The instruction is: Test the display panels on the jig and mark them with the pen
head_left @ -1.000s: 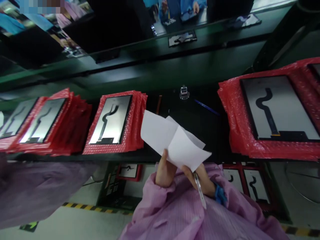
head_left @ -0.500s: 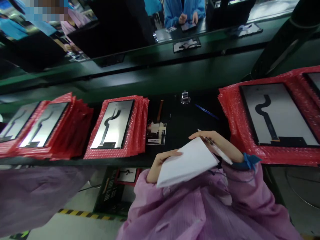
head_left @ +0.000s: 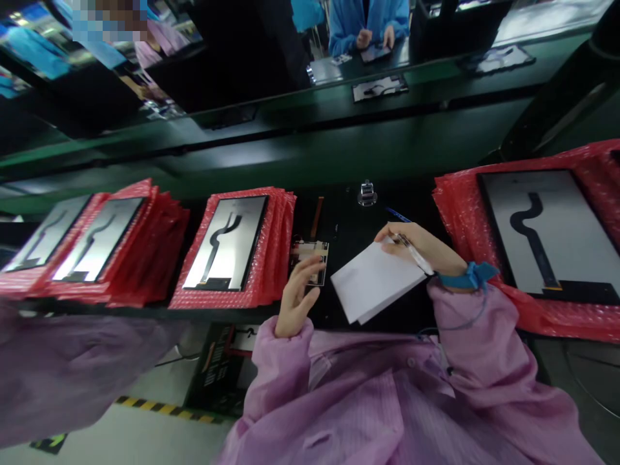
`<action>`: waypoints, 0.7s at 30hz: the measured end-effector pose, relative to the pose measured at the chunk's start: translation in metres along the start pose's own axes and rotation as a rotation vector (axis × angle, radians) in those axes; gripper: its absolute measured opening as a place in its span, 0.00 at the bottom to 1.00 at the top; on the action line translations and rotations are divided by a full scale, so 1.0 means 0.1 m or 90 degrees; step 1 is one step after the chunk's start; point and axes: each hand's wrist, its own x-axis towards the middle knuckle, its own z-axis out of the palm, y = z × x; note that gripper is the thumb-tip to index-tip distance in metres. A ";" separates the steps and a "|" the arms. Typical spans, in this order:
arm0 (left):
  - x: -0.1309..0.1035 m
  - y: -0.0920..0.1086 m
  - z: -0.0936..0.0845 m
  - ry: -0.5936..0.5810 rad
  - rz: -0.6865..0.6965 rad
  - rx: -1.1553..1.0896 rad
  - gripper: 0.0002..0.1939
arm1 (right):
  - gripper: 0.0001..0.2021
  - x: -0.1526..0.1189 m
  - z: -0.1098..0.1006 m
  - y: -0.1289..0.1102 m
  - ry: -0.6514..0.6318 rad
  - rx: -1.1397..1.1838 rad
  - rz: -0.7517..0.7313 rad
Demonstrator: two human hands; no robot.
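Note:
My right hand [head_left: 411, 244] is closed on a folded sheet of white paper [head_left: 375, 281] and on a pen [head_left: 415, 253] that slants across the fingers. A blue strap [head_left: 467, 278] circles that wrist. Apart from the paper, my left hand [head_left: 299, 297] is open with its fingers extended, close to a small circuit board [head_left: 317, 253] on the black bench. An orange flat cable [head_left: 317, 216] runs up from the board. Behind the paper lie a blue pen [head_left: 397, 214], partly hidden by my right hand, and a small shiny metal piece [head_left: 367, 194].
Display panels on red bubble-wrap bags stand in stacks: one panel [head_left: 227, 242] left of my hands, more farther left, and a large panel [head_left: 547, 226] at right. A dark crate [head_left: 216, 374] is under the bench. A person in blue [head_left: 368, 29] works across the line.
My left hand has let go of the paper and moved left toward the circuit board. My right hand has lifted the paper away from my body, onto or over the bench.

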 end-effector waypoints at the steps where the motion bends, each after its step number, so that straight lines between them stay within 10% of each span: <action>1: 0.01 -0.06 0.01 0.052 -0.024 0.091 0.25 | 0.07 0.01 0.01 0.05 0.042 -0.045 0.016; 7: 0.07 -0.29 0.14 0.110 -0.201 0.485 0.55 | 0.10 0.03 0.06 0.24 0.187 -0.230 0.202; 21: 0.23 -0.32 0.07 0.046 -0.202 0.589 0.56 | 0.07 0.06 0.19 0.26 0.196 -0.211 0.240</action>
